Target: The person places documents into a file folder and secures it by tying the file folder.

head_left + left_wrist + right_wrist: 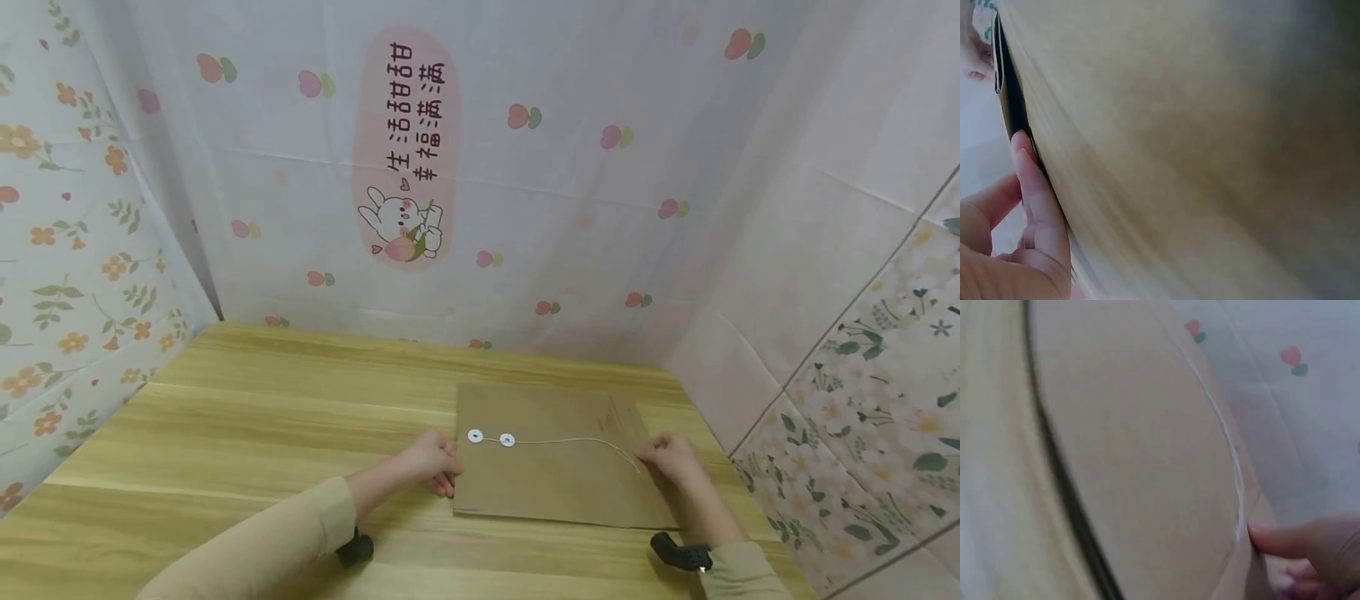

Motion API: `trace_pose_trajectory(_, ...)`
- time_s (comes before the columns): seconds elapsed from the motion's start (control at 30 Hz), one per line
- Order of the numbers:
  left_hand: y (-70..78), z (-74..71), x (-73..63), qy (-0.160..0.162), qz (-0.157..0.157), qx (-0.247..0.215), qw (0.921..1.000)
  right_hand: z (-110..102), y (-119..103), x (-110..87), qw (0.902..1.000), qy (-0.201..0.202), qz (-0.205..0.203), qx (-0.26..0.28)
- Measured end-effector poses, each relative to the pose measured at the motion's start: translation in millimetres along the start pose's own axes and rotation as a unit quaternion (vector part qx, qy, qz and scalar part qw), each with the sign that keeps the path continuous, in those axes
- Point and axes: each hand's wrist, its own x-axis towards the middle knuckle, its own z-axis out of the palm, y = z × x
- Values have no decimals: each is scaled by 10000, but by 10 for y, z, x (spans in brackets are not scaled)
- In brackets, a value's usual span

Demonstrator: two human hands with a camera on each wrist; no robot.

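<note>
A brown kraft paper string-tie envelope lies on the wooden table, two white round buttons on its face. From the buttons a thin white string trails toward the right edge. My left hand grips the envelope's left edge; in the left wrist view its fingers lie along that edge, by a dark gap between the paper layers. At the opposite edge my right hand pinches the paper, its thumb on top near the string's end. The fingers under the paper are hidden.
The wooden table extends left and in front of the envelope. A white printed cloth hangs behind it, with floral cloth on the left and more at the right. Black wrist devices sit below both wrists.
</note>
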Motion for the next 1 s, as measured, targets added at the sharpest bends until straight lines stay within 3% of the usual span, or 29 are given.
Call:
trace_pose_trajectory(0.1,44,20,-6,100,30,250,9996,-5,-80,-34,9988,174,115,-436)
trace_pose_trajectory(0.2,86,27,-16,297,205,1032,9940,17,-134,-46,9965,375,67,-748)
trace_pose_trajectory(0.27,105,29,-19,471,382,1747,9828,47,-162,-54,9945,501,-92,-920)
trace_pose_trajectory(0.33,117,26,-15,651,606,2469,9650,89,-191,-60,9925,643,-341,-985)
trace_pose_trajectory(0.47,140,-5,10,772,951,3247,9379,227,-288,-58,9829,905,-1308,-930)
trace_pose_trajectory(0.57,164,-59,38,612,1127,3507,9277,370,-394,-38,9722,774,-2083,-741)
trace_pose_trajectory(0.67,174,-121,76,329,1226,3820,9154,507,-511,-23,9653,388,-2527,-537)
trace_pose_trajectory(0.8,153,-200,136,-195,1120,4024,9084,635,-627,2,9657,108,-2545,-504)
trace_pose_trajectory(1.0,123,-281,189,-670,1028,4187,8998,725,-709,23,9704,144,-2346,-555)
